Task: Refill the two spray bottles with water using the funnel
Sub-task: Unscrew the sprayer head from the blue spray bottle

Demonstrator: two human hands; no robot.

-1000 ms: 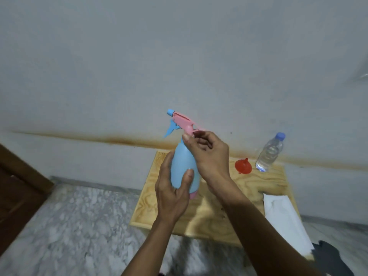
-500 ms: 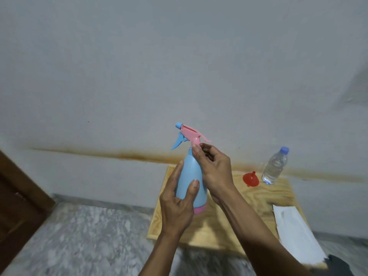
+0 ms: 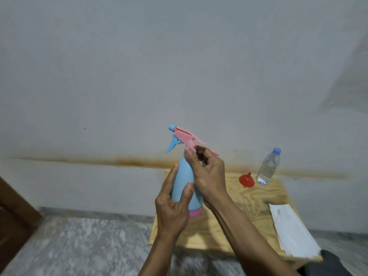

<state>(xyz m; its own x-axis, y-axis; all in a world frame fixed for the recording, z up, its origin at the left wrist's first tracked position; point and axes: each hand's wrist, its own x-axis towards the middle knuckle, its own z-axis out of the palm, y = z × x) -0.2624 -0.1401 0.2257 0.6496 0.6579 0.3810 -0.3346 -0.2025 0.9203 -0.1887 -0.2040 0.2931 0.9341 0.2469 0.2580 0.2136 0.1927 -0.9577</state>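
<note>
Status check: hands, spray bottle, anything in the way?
Left hand grips blue spray bottle body. Right hand pinches neck under pink spray head, still on. Red funnel and water bottle on wooden table, untouched. Nothing in the way.

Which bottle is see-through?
The water bottle with the blue cap, standing by the red funnel. The spray bottle is solid blue.

Spray bottle (image 3: pixel 184 182) neck behind right-hand fingers (image 3: pixel 192 157).

Funnel (image 3: pixel 246 179) left of water btl (image 3: pixel 268 166).
</note>
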